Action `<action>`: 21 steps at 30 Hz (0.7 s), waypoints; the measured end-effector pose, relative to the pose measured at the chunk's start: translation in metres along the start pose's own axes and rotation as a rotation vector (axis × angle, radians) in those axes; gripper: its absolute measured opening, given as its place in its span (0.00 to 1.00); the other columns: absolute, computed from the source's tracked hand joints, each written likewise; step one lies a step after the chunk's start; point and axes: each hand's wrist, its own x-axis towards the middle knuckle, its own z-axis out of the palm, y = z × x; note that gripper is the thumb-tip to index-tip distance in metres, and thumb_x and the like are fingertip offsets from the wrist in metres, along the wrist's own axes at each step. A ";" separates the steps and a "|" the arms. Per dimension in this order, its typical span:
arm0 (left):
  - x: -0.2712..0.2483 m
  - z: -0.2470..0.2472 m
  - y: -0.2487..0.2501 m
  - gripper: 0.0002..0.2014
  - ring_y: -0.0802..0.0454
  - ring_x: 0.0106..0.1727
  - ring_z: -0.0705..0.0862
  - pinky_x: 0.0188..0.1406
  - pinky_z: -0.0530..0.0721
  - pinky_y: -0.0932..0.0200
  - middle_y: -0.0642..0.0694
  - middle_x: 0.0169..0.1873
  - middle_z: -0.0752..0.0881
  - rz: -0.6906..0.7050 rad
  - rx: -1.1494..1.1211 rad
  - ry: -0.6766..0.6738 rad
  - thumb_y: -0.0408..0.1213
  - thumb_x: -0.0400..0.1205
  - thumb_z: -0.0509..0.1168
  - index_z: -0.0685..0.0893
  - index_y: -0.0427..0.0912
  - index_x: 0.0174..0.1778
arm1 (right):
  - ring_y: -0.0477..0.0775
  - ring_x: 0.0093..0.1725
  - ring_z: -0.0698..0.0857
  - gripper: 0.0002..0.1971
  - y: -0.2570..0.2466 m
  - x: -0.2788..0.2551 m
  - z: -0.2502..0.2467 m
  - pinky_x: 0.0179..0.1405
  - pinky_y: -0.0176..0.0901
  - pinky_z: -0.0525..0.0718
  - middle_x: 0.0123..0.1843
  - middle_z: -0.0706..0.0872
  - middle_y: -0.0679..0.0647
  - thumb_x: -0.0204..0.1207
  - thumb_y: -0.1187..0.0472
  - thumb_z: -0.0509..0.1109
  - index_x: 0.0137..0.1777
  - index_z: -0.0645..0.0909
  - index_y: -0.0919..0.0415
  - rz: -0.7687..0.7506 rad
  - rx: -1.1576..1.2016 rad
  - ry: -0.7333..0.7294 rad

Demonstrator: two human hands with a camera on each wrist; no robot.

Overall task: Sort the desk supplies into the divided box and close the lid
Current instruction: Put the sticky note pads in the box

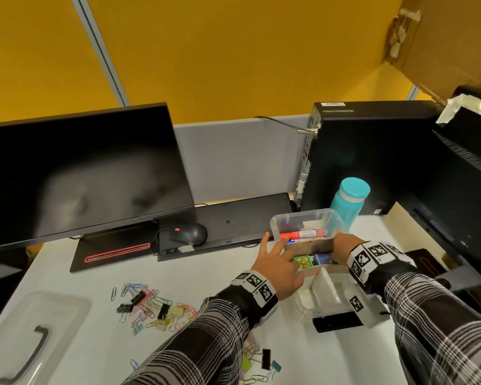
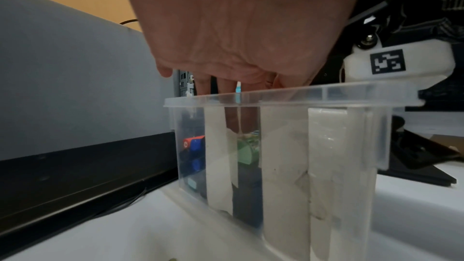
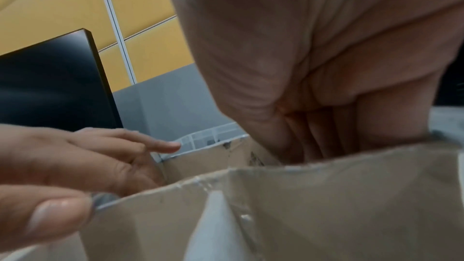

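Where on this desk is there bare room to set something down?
Bare desk lies between the lid, the monitor stand and the clip pile. It is crowded around the box, where both hands work beside the bottle.

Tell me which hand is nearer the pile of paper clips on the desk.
Left. The left hand reaches into the clear box from the side facing the paper clips. The right hand is at the box's far side, farther from them.
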 end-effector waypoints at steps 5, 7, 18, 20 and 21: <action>-0.026 0.000 -0.017 0.35 0.46 0.84 0.49 0.80 0.37 0.38 0.50 0.81 0.62 0.022 -0.124 0.142 0.64 0.78 0.31 0.59 0.56 0.79 | 0.56 0.63 0.81 0.17 -0.002 -0.005 0.005 0.68 0.43 0.76 0.68 0.81 0.54 0.81 0.56 0.64 0.68 0.77 0.59 -0.069 -0.078 -0.026; -0.050 -0.001 -0.032 0.32 0.50 0.84 0.46 0.81 0.38 0.43 0.53 0.81 0.59 -0.023 -0.203 0.179 0.62 0.81 0.35 0.58 0.56 0.80 | 0.56 0.66 0.80 0.17 -0.004 -0.012 0.008 0.70 0.43 0.75 0.69 0.80 0.55 0.81 0.58 0.63 0.70 0.75 0.59 -0.096 -0.097 -0.033; -0.201 0.062 -0.165 0.18 0.55 0.71 0.68 0.73 0.68 0.55 0.54 0.69 0.75 -0.487 -0.387 0.271 0.44 0.85 0.58 0.73 0.54 0.71 | 0.48 0.61 0.77 0.11 -0.071 -0.114 0.021 0.63 0.44 0.76 0.60 0.79 0.47 0.80 0.57 0.62 0.60 0.78 0.51 -0.561 0.250 0.530; -0.211 0.074 -0.172 0.16 0.55 0.68 0.71 0.70 0.71 0.58 0.54 0.65 0.77 -0.468 -0.371 0.244 0.43 0.84 0.60 0.76 0.54 0.68 | 0.45 0.52 0.77 0.06 -0.096 -0.127 0.053 0.51 0.37 0.76 0.52 0.78 0.45 0.80 0.59 0.63 0.54 0.78 0.52 -0.688 0.229 0.439; -0.213 0.080 -0.173 0.16 0.55 0.67 0.72 0.69 0.71 0.59 0.55 0.64 0.78 -0.447 -0.366 0.226 0.44 0.83 0.61 0.76 0.54 0.68 | 0.46 0.50 0.77 0.05 -0.106 -0.128 0.073 0.48 0.38 0.77 0.51 0.78 0.46 0.79 0.58 0.63 0.53 0.77 0.53 -0.703 0.191 0.334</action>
